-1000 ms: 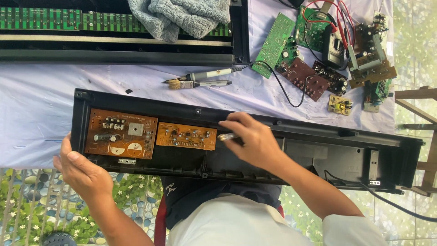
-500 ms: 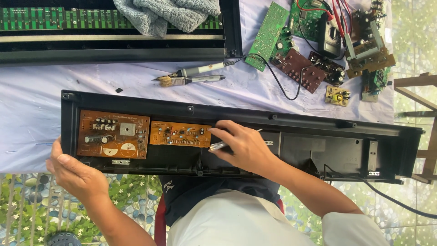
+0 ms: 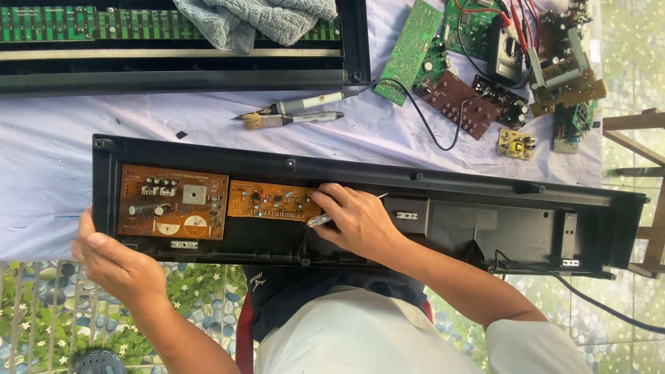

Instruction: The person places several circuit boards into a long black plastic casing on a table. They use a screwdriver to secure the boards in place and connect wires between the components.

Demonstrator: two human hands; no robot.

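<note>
A long black plastic casing [image 3: 485,201] lies open across the white-covered table. Two brown circuit boards sit in its left half: a large one [image 3: 172,202] and a smaller one [image 3: 273,200]. My right hand [image 3: 353,218] is closed around a thin metal-tipped tool [image 3: 320,219], held at the right end of the smaller board. My left hand [image 3: 114,260] grips the casing's near left corner.
A brush [image 3: 291,119] and a soldering iron [image 3: 305,104] lie behind the casing. Loose green and brown circuit boards [image 3: 485,62] with wires crowd the far right. A second black unit with a grey cloth [image 3: 256,21] stands at the back. A wooden frame [image 3: 641,180] is at the right.
My right hand has slid left along the casing with the tool, up to the smaller board. My left hand has kept hold of the casing's corner. The view has shifted slightly.
</note>
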